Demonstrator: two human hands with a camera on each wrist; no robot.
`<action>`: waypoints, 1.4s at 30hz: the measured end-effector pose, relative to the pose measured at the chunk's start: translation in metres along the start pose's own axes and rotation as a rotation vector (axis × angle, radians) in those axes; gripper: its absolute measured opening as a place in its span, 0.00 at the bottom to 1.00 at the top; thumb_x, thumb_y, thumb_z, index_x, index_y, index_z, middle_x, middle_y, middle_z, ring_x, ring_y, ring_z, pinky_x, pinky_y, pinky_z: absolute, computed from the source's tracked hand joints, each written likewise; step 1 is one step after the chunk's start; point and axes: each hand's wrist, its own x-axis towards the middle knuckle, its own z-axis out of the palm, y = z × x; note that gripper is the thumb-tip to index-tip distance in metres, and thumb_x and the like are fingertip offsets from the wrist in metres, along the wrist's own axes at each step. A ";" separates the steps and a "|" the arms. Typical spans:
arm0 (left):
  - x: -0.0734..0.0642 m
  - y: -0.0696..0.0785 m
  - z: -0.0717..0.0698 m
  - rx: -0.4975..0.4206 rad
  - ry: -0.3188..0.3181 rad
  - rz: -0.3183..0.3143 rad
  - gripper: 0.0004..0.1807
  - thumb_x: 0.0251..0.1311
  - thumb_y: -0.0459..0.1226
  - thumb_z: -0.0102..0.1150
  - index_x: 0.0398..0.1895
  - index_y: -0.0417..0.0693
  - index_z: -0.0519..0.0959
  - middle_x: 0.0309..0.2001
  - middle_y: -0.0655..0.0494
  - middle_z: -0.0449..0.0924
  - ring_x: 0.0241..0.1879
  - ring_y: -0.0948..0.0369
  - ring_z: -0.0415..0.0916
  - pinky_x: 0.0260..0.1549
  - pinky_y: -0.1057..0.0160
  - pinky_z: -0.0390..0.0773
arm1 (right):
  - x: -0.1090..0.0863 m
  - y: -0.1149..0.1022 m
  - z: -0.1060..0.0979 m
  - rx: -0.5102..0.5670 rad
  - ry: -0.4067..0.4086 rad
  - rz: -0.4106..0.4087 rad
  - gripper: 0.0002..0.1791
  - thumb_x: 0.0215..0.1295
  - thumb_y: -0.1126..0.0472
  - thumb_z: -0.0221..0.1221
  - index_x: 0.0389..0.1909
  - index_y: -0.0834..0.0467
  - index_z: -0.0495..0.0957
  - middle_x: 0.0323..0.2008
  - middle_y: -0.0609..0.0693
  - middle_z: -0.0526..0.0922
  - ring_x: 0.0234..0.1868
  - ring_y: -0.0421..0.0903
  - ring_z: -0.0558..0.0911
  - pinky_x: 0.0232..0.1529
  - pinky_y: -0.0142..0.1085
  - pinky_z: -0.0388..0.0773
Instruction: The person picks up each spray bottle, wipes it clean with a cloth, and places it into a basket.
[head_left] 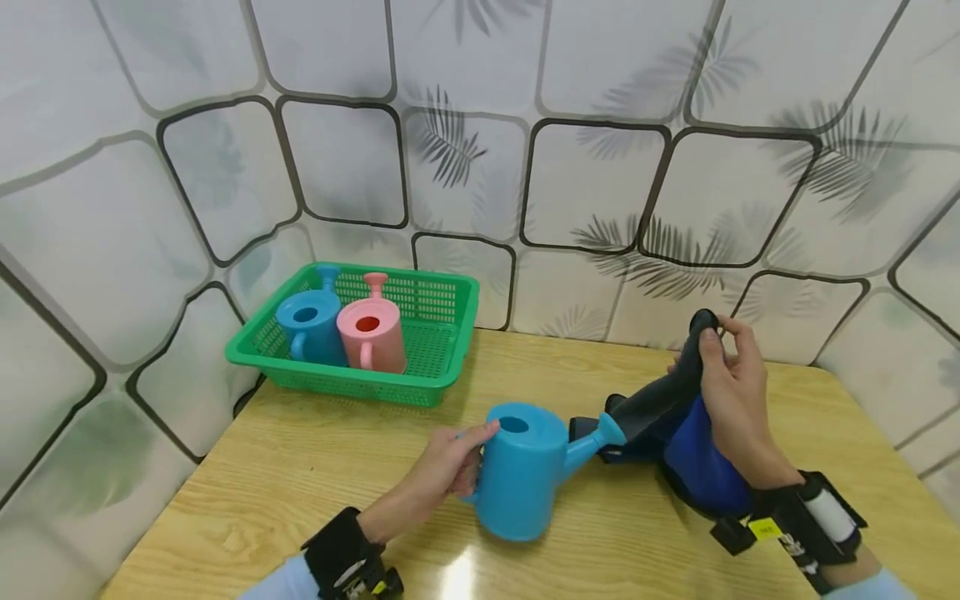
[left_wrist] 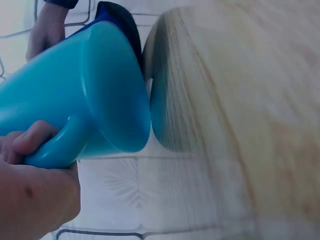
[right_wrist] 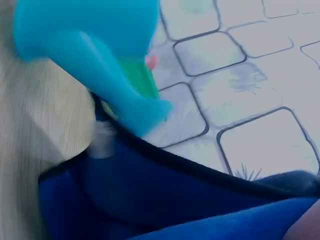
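Note:
My left hand (head_left: 448, 465) grips the handle of a light blue watering can (head_left: 519, 487), its thumb near the top rim. The can stands upright, and in the left wrist view its base (left_wrist: 122, 95) is at or just above the tabletop. Its spout (head_left: 588, 446) points right toward a dark and blue fabric bag (head_left: 701, 454). With thumb and fingers, my right hand (head_left: 738, 400) pinches the bag's raised edge. The right wrist view shows the bag's mouth (right_wrist: 145, 185) spread, with the can's spout (right_wrist: 107, 80) over its rim.
A green plastic basket (head_left: 457, 358) sits at the back left of the wooden table (head_left: 360, 450). Inside it are a blue watering can (head_left: 311, 325) and a pink watering can (head_left: 378, 337), side by side. A patterned covering (head_left: 465, 175) hangs behind and beside the table.

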 end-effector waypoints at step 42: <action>0.013 0.015 -0.001 0.614 -0.238 0.216 0.21 0.74 0.49 0.54 0.22 0.51 0.68 0.19 0.64 0.60 0.19 0.69 0.60 0.23 0.71 0.61 | -0.043 -0.025 0.049 -0.621 -0.790 -1.058 0.11 0.73 0.56 0.61 0.50 0.52 0.86 0.49 0.49 0.77 0.45 0.41 0.75 0.46 0.34 0.75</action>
